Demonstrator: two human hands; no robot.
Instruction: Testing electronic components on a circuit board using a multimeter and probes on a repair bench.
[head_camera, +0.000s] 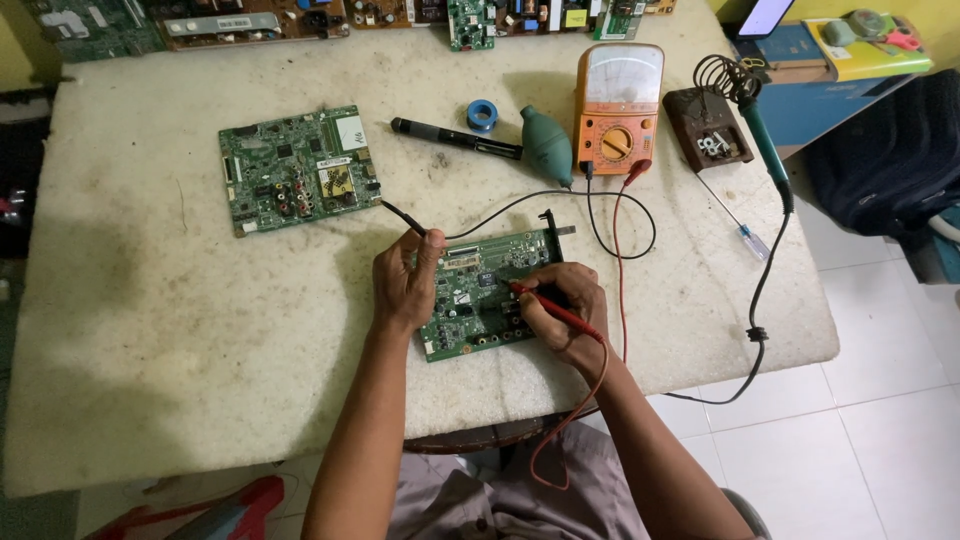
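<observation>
Head view: your right hand (565, 310) is closed in a pen grip on the red probe (545, 306), its tip touching the green circuit board (480, 300) near the board's middle. Your left hand (405, 280) rests on the board's left edge, fingers pinched on the black probe (405, 218), which slants up and away past your fingertips. The board lies flat on the pale worktop (150, 300), close to its near edge and right in front of you.

Both leads — a red lead (618, 260) and a black lead (520, 200) — run back to the orange multimeter (618, 105) standing behind the board. Just left of the meter lie a green rubber blower (546, 145), a blue tape roll (482, 114) and a black pen-shaped tool (455, 138). A second green board (298, 168) lies well apart at upper left. To the meter's right sits a soldering iron stand (708, 125) with a green-handled soldering iron (765, 140) — its cable hangs over the worktop's right edge. A screwdriver (735, 220) lies near it.
</observation>
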